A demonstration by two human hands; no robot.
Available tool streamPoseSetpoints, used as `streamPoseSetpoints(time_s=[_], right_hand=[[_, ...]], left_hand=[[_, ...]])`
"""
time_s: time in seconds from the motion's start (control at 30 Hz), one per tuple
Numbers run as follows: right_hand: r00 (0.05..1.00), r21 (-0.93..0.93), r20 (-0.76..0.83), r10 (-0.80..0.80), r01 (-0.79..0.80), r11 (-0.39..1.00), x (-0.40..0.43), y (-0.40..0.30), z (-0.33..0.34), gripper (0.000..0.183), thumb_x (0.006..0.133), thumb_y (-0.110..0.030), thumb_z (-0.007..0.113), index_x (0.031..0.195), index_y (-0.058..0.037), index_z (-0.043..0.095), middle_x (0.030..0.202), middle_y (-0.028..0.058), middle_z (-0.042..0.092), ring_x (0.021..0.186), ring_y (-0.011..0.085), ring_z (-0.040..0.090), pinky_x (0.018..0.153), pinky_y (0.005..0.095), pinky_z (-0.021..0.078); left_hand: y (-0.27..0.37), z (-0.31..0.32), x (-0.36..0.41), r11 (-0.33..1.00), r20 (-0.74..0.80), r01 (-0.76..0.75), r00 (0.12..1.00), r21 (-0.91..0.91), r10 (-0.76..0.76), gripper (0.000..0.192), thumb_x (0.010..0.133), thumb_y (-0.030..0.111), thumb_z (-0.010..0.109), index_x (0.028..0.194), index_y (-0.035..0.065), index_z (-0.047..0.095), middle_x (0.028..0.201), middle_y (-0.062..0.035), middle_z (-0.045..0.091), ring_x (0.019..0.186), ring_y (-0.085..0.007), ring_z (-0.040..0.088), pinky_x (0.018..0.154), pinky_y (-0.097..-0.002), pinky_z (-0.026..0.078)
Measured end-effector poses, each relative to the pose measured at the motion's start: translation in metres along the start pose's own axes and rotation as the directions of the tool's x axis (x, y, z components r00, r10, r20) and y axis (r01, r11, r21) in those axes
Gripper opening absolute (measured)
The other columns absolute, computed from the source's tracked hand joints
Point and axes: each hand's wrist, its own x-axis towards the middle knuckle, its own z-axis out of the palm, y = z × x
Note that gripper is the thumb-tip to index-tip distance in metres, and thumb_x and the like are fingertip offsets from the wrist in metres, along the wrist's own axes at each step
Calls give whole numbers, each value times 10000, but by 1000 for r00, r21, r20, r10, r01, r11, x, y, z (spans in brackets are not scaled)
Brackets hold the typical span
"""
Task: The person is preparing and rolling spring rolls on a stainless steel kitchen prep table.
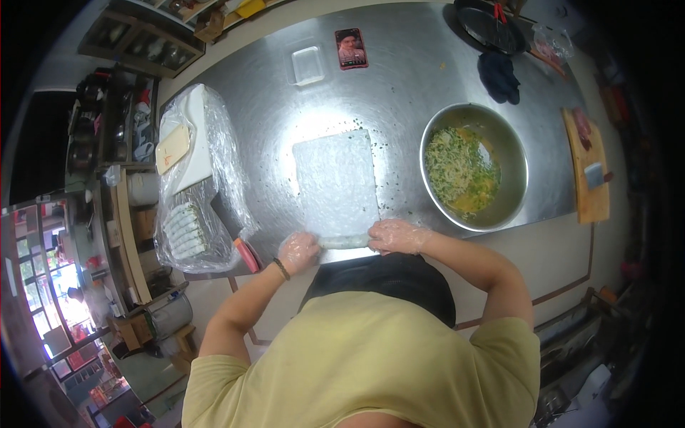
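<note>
A thin whitish wrapper sheet (337,182) lies flat on the steel table (257,96) in front of me. Its near edge is rolled into a long pale roll (343,243). My left hand (299,251), in a clear plastic glove, grips the roll's left end. At the right end, my right hand (397,236), gloved the same way, has its fingers over the roll. What the roll contains is hidden. Green bits are scattered around the sheet.
Right of the sheet stands a steel bowl (522,187) of shredded, green-flecked filling (455,171). On the left, several finished rolls (184,230) lie in clear plastic beside a white board (198,155). A phone (351,49), clear tray (307,65), frying pan (489,27) and wooden board (594,206) sit farther out.
</note>
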Motion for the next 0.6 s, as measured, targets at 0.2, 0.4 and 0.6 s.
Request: streamPoseSetpoints(time_s=[0.2,0.4,0.6], right_hand=[[939,19,-87,332,-332,943,8,-1,9,219,788,-229,648,892,-49,581,856,103,569,818,271,595,725,385,494],[984,-3,-67,163,-164,987,3,-7,20,322,738,-240,682,971,-39,588,832,92,559,815,264,592,715,379,493],[985,-20,-59,161,-162,987,18,-10,42,374,662,-245,711,950,-53,567,851,102,555,823,288,588,711,391,484]], left_hand=[[22,0,13,903,35,411,911,-125,-410,139,797,158,599,925,139,647,792,-114,623,748,-323,600,677,-443,477],[39,-6,14,963,-221,261,938,-60,-268,261,718,271,719,927,117,688,807,-110,655,787,-305,623,737,-445,475],[43,4,-5,922,-18,328,941,-204,-338,352,689,211,747,1006,88,654,896,-121,645,861,-304,614,756,-436,468]])
